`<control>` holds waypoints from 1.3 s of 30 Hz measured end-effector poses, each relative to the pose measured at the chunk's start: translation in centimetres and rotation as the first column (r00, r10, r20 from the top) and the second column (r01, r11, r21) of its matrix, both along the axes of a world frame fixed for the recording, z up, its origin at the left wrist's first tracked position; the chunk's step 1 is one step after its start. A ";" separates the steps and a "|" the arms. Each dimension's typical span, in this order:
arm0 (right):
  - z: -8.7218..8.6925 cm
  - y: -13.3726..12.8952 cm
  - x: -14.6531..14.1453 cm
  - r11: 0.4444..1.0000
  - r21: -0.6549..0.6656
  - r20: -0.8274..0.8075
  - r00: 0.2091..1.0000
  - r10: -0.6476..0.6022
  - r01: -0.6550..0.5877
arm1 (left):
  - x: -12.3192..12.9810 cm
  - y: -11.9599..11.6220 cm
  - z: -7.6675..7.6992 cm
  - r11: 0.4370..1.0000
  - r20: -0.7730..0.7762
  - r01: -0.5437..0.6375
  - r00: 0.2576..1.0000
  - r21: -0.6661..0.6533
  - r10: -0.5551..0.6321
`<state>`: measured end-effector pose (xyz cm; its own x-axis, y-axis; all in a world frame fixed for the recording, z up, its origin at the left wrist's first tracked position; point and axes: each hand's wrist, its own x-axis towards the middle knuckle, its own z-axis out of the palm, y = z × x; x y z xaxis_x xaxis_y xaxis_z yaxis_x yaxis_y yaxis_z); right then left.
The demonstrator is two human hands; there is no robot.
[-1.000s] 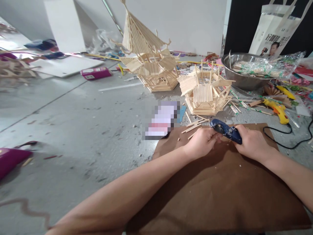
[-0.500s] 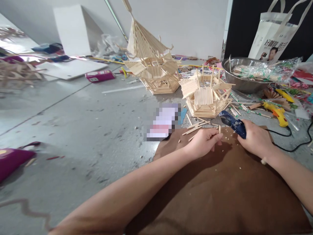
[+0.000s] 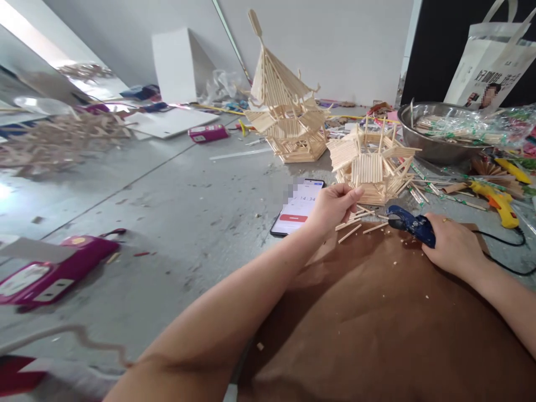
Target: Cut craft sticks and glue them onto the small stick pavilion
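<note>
My right hand (image 3: 454,243) is wrapped round a blue hand cutter (image 3: 412,224), whose dark jaws point left over the edge of the brown apron (image 3: 397,312). Thumb and fingers of my left hand (image 3: 335,207) are pinched together in front of the smaller stick model (image 3: 372,167). Whatever lies in that pinch is too small to make out. Several loose wooden sticks (image 3: 355,220) are scattered between my hands, along with small chips. A taller pagoda of sticks (image 3: 291,106) with a pointed roof stands behind, to the left.
A phone (image 3: 298,216) showing a timer lies left of my left hand. At the right are a yellow glue gun (image 3: 498,204) with a black cord and a steel bowl (image 3: 439,148) of bagged sticks. Purple boxes (image 3: 90,251) sit on the floor at left.
My left hand has moved up and left from the apron edge towards the smaller model; the short stick piece seen in it no longer shows. The view has swung left.
</note>
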<state>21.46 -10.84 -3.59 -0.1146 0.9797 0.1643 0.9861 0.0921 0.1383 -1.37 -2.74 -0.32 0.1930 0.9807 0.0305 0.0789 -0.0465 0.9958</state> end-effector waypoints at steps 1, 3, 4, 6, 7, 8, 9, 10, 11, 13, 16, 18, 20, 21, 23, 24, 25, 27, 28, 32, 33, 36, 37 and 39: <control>0.0 0.0 0.0 1.000 -0.005 0.005 1.000 0.005 -0.005 | -0.2 0.3 0.0 1.000 -0.010 -0.013 1.000 0.013 0.013; -0.1 0.0 -0.1 1.000 -0.011 0.012 1.000 0.010 -0.010 | -0.6 1.0 0.0 0.999 -0.030 -0.036 0.999 0.029 0.037; -0.1 -0.1 -0.1 1.000 -0.009 0.015 1.000 0.009 -0.009 | -0.8 1.3 -0.1 0.999 -0.041 -0.044 0.998 0.032 0.045; -0.1 -0.1 -0.2 1.000 0.000 0.023 1.000 0.007 -0.007 | -1.1 1.9 -0.2 0.998 -0.063 -0.052 0.997 0.030 0.054; -0.2 -0.1 -0.2 1.000 0.006 0.026 1.000 0.009 -0.009 | -1.1 2.2 -0.2 0.998 -0.077 -0.055 0.995 0.032 0.058; -0.2 -0.1 -0.2 1.000 0.010 0.030 0.999 0.013 -0.013 | -1.2 2.4 -0.2 0.998 -0.094 -0.059 0.994 0.037 0.062; -0.2 -0.1 -0.1 1.000 0.012 0.034 0.999 0.018 -0.018 | -1.2 2.6 -0.2 0.997 -0.112 -0.064 0.991 0.048 0.069; -0.3 -0.1 -0.1 1.000 0.013 0.037 0.999 0.024 -0.024 | -1.2 2.7 -0.2 0.996 -0.130 -0.066 0.989 0.062 0.073; -0.3 -0.1 -0.1 1.000 0.014 0.041 0.999 0.028 -0.028 | -1.2 2.8 -0.2 0.995 -0.148 -0.066 0.986 0.078 0.077; -0.3 -0.1 -0.1 0.999 0.012 0.051 0.998 0.030 -0.031 | -1.2 2.9 -0.2 0.992 -0.183 -0.058 0.980 0.113 0.078; -0.3 -0.1 -0.1 0.999 0.005 0.063 0.998 0.031 -0.032 | -1.1 2.9 -0.3 0.986 -0.207 -0.063 0.974 0.157 0.095; -0.2 -0.2 -0.2 0.999 0.002 0.061 0.998 0.035 -0.035 | -1.0 2.9 -0.4 0.984 -0.199 -0.070 0.975 0.162 0.102; -0.2 -0.2 -0.2 0.999 0.001 0.058 0.998 0.039 -0.040 | -1.0 2.8 -0.4 0.985 -0.186 -0.075 0.977 0.152 0.103; -0.2 -0.2 -0.2 0.999 -0.001 0.058 0.997 0.043 -0.043 | -1.0 2.7 -0.5 0.986 -0.177 -0.081 0.978 0.148 0.107; -0.1 -0.2 -0.2 0.999 -0.006 0.058 0.997 0.049 -0.049 | -0.9 2.6 -0.6 0.984 -0.153 -0.101 0.981 0.148 0.123; -0.1 -0.2 -0.2 0.999 -0.006 0.056 0.997 0.051 -0.051 | -0.9 2.5 -0.7 0.982 -0.139 -0.113 0.981 0.150 0.134; -0.1 -0.2 -0.3 0.999 -0.007 0.054 0.997 0.051 -0.051 | -1.0 2.5 -0.7 0.980 -0.125 -0.126 0.981 0.154 0.146; -0.1 -0.2 -0.3 0.999 -0.004 0.049 0.998 0.048 -0.047 | -1.0 2.4 -0.9 0.976 -0.099 -0.148 0.981 0.162 0.166; 0.0 -0.2 -0.3 0.999 -0.005 0.049 0.998 0.047 -0.047 | -1.0 2.4 -0.9 0.974 -0.087 -0.154 0.982 0.165 0.170; -0.1 -0.2 -0.4 0.999 -0.003 0.052 0.998 0.042 -0.042 | -0.9 2.3 -1.3 0.971 -0.031 -0.159 0.985 0.180 0.167; -0.1 -0.2 -0.4 0.999 0.000 0.053 0.998 0.042 -0.042 | -0.9 2.3 -1.4 0.969 -0.012 -0.166 0.985 0.185 0.171; -0.1 -0.2 -0.4 0.999 0.004 0.052 0.997 0.051 -0.051 | -0.8 2.3 -1.7 0.963 0.043 -0.193 0.981 0.190 0.188; -0.1 -0.2 -0.4 0.999 0.005 0.050 0.997 0.053 -0.054 | -0.7 2.3 -1.8 0.963 0.056 -0.196 0.980 0.187 0.189; -0.1 -0.2 -0.5 0.998 0.004 0.046 0.997 0.056 -0.056 | -0.6 2.3 -1.7 0.964 0.070 -0.194 0.980 0.180 0.184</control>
